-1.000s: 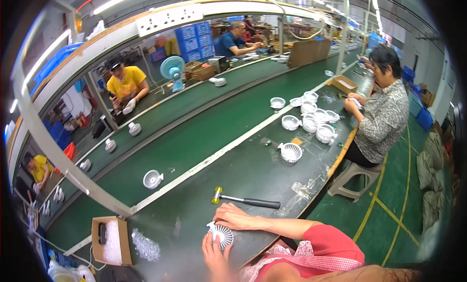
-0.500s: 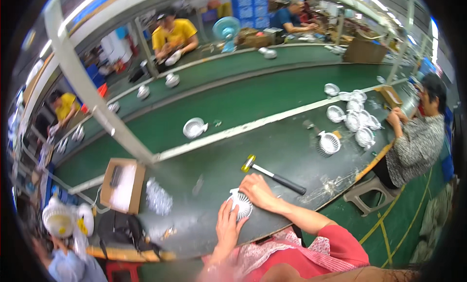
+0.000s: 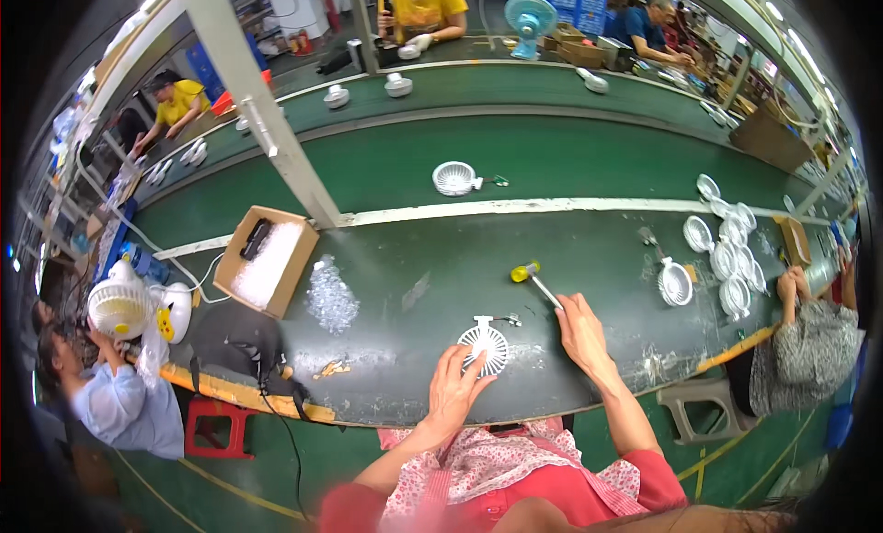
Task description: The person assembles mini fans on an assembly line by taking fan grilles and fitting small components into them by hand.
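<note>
Right-hand grip [image 3: 582,335] is closed around the handle end of a yellow-headed hammer [image 3: 527,273] just right of the frame's centre, while the left-hand grip [image 3: 452,386] rests half-spread fingers and thumb over a white slatted disc [image 3: 493,341] at lower centre, how firmly I cannot tell from my remote post. The disc lies on the dark counter [image 3: 589,248] with its short neck toward the top of the frame and a small wire lead [image 3: 513,320] at the neck's right. Across my view, an open carton [image 3: 292,274] and a heap of clear plastic [image 3: 331,297] sit left of centre, and more white round housings [image 3: 724,260] cluster at right.
</note>
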### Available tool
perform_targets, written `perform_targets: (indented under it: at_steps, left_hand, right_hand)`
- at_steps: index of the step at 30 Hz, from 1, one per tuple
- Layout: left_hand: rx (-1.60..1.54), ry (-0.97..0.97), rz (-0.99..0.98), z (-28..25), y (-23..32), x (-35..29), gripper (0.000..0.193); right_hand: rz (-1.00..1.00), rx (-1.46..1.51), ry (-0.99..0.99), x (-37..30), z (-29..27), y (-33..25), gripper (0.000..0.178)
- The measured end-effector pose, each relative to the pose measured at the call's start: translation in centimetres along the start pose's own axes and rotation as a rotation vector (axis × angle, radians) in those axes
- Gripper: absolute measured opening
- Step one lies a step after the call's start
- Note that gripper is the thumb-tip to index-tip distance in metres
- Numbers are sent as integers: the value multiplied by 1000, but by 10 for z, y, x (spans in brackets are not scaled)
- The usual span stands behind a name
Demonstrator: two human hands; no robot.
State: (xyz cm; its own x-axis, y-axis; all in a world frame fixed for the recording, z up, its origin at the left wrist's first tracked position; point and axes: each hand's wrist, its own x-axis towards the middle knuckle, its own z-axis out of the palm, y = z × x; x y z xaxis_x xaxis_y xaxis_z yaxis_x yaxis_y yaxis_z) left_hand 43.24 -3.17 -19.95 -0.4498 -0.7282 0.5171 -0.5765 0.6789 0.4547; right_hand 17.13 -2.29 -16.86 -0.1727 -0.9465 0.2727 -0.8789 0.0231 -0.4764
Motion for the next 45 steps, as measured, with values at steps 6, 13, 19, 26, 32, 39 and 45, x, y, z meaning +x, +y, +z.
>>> perform_targets:
  at_steps: [6,13,19,26,32,39,45]
  left_hand:
    - [32,56,3,7,1,-6,44]
    - [-95,59,-42,-11,-8,-12,38]
    - [113,446,-325,-74,-125,19,23]
    - [281,537,-625,-109,-247,25,18]
    - [295,344,-728,-117,-263,27,11]
    - [-752,516,-587,-78,-149,48,11]
    - [-1486,75,-857,-25,-67,46,21]
  right_hand:
    - [-99,378,95,-11,-29,-50,27]
    - [-52,169,-120,-8,-2,-34,23]
    - [-107,59,89,8,3,-18,28]
    - [-316,199,-152,17,23,-45,27]
    - [-375,164,-250,30,44,-55,17]
    - [-177,656,-204,21,51,-61,16]
    - [-4,876,-58,1,46,-87,18]
